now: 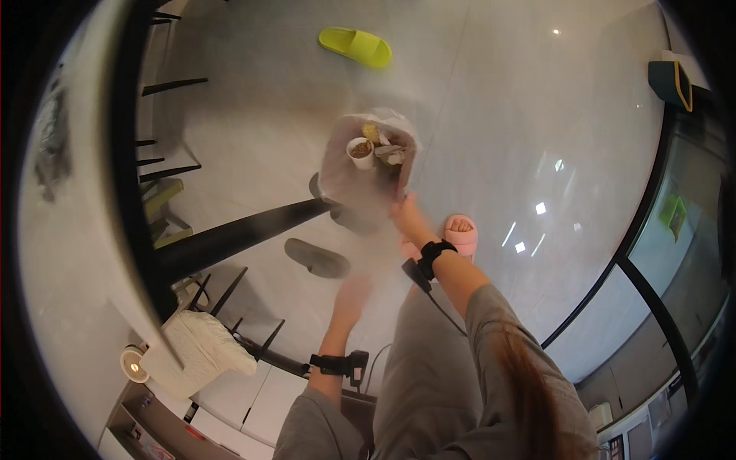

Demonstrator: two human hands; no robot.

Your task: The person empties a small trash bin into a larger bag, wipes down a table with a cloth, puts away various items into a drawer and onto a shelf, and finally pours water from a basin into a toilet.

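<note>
A pinkish waste bin [333,165] lined with a thin translucent bag [395,117] is in front of me, above the floor or on it; I cannot tell which. Inside it are a white paper cup [361,152] with brown bits, a yellowish scrap [371,133] and crumpled waste [392,154]. At the bin's near right edge, my right hand [407,218] is closed on the rim, its fingertips partly hidden. My left hand [353,295] hangs apart from the bin, close to a grey slipper [317,258]. Blur hides its fingers, and nothing shows in it.
A lime-green slipper [356,47] lies farther off on the grey tiled floor [506,115]. A black table leg [241,239] slants in from the left, beside thin chair legs [175,86]. My foot wears a pink slipper [461,236]. Glass doors with black frames [661,318] stand at right.
</note>
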